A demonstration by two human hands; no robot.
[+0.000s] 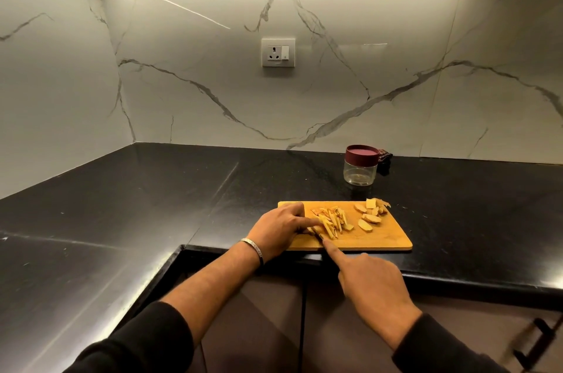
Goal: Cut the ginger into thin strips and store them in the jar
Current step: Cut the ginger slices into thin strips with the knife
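Observation:
A wooden cutting board [384, 238] lies at the front edge of the black counter. On it sits a pile of thin ginger strips [333, 220], with several flat ginger slices [370, 216] to the right. My left hand [281, 231] holds a ginger piece down at the strips' left side, fingers curled over it. My right hand [370, 279] grips a knife [320, 235], index finger stretched along its back; the blade is mostly hidden. A clear glass jar [359, 173] with a maroon lid stands closed behind the board.
A dark object [384, 161] lies behind the jar against the marble wall. A wall socket [278, 52] sits above the counter. The counter turns a corner on the left. A cabinet handle [539, 339] shows at the lower right.

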